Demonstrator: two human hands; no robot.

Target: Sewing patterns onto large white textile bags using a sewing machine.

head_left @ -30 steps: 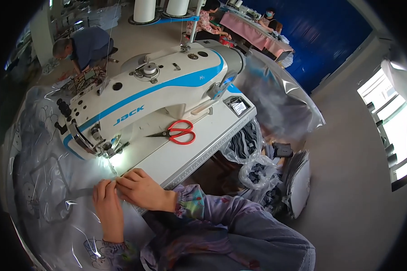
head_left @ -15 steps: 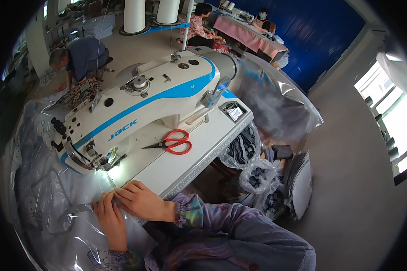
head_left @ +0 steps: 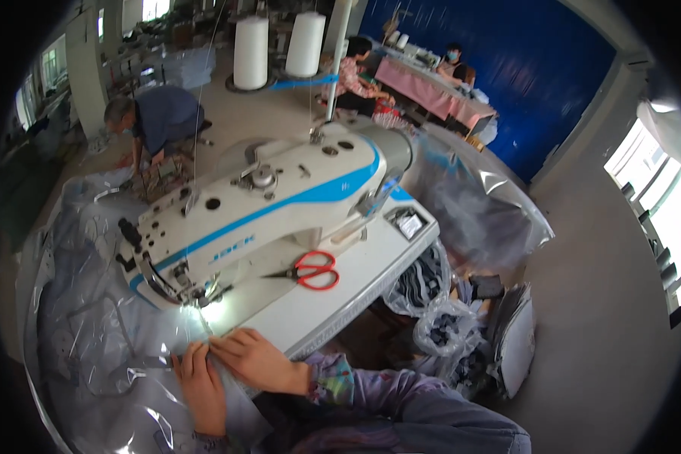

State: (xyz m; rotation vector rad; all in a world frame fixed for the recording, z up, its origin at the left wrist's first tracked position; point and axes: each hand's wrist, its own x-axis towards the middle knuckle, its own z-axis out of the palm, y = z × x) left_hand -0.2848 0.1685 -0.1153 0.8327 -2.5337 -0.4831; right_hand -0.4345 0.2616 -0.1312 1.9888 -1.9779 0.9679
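A white and blue sewing machine (head_left: 261, 197) stands in front of me, its lamp lit beside the needle area. Clear plastic sheet (head_left: 102, 340) is spread out to the left of the machine and runs below the needle area. My left hand (head_left: 203, 390) rests on this sheet, fingers bent and closed at its edge. Close beside it, my right hand (head_left: 257, 362) pinches the same edge, with its fingertips touching or nearly touching the left ones. The fingertips are partly hidden. Red-handled scissors (head_left: 315, 271) lie on the machine bed to the right of the needle.
White thread cones (head_left: 250, 54) stand behind the machine. Bags of dark pieces (head_left: 448, 329) and stacked grey sheets (head_left: 513, 340) sit below the table's right side. More plastic (head_left: 480, 200) drapes behind. A person (head_left: 155, 121) bends down at far left; others sit by a pink-draped table (head_left: 424, 87).
The whole view has shifted, so the machine, scissors and hands appear lower and farther right. Both hands stay together at the plastic's edge. The scissors still lie on the machine bed.
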